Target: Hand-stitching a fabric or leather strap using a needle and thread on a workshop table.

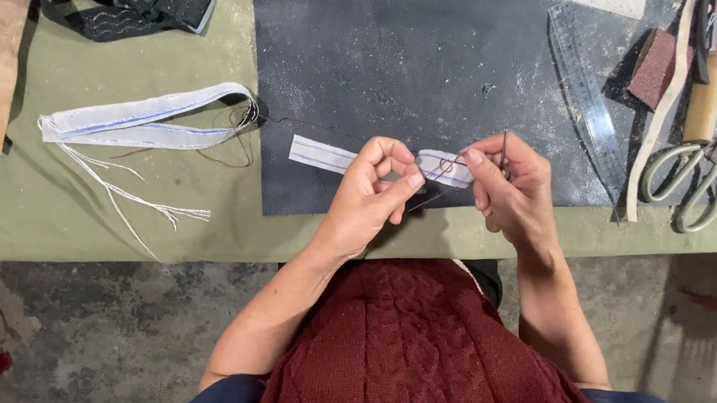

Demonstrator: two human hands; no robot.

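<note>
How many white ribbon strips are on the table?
2: a long folded white strip on the green cloth, and a shorter white strip on the black mat, held by both hands. Others may be hidden.

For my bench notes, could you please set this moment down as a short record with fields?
left hand: left hand pinches thread at the white strip
right hand: right hand holds a thin needle-like tool upright
work surface: dark mat on a green table
left of mat: folded white webbing with loose threads
right side: scissors, clear ruler, sanding block
</note>
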